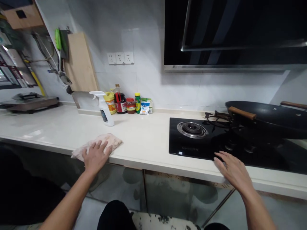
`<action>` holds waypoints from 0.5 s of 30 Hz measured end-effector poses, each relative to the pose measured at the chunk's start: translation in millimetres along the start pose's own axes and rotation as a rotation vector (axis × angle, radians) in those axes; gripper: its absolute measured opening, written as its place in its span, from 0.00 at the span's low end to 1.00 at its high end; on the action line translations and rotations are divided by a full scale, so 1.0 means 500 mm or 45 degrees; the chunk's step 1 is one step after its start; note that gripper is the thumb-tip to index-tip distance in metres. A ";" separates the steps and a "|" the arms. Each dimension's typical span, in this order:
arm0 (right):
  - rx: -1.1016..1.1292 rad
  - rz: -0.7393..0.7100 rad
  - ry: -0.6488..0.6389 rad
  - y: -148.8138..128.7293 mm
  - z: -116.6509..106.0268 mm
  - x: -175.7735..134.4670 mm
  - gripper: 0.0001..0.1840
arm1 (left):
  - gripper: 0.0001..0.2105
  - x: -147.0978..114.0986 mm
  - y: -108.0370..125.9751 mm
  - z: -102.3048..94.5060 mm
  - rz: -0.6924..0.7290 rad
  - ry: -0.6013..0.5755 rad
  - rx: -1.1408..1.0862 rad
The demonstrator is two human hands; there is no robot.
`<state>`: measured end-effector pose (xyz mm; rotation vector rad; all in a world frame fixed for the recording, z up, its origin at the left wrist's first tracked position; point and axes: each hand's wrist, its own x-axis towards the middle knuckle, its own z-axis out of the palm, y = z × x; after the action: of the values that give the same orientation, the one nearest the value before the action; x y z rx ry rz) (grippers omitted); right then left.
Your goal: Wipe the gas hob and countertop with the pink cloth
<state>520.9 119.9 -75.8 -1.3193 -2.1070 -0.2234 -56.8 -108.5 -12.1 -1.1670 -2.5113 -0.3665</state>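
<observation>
Bare forearms [68, 203] nearest; left hand [96, 156] spread flat on cloth [112, 140], spray bottle [105, 111] behind; right hand [232, 169] loosely spread at stove [174, 137] front edge.

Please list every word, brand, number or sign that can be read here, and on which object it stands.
Nothing can be read with certainty.
Spray bottle: label too small.
Yellow jug, dark bottle, red-lidded jar, yellow-capped container: labels too blurred.
Blue-and-white packet, green box: print too blurred.
Cooktop: front marking too small.
</observation>
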 end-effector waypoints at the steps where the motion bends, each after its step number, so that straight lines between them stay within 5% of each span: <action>1: 0.003 -0.001 -0.002 0.001 0.001 0.000 0.32 | 0.28 -0.021 0.025 0.003 -0.017 0.067 0.014; 4: 0.002 0.006 -0.003 0.005 0.004 -0.001 0.32 | 0.26 -0.084 0.120 0.010 -0.006 0.151 0.004; 10: -0.007 0.005 -0.006 0.003 0.001 0.002 0.32 | 0.31 -0.218 0.320 -0.007 0.366 -0.065 -0.217; 15: -0.002 0.002 0.010 0.000 0.000 0.004 0.31 | 0.42 -0.251 0.347 -0.046 0.847 -0.245 -0.254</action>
<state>520.3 121.1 -74.6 -1.3188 -2.0995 -0.2289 157.2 -94.0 -28.2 -2.0998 -2.0879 -0.3358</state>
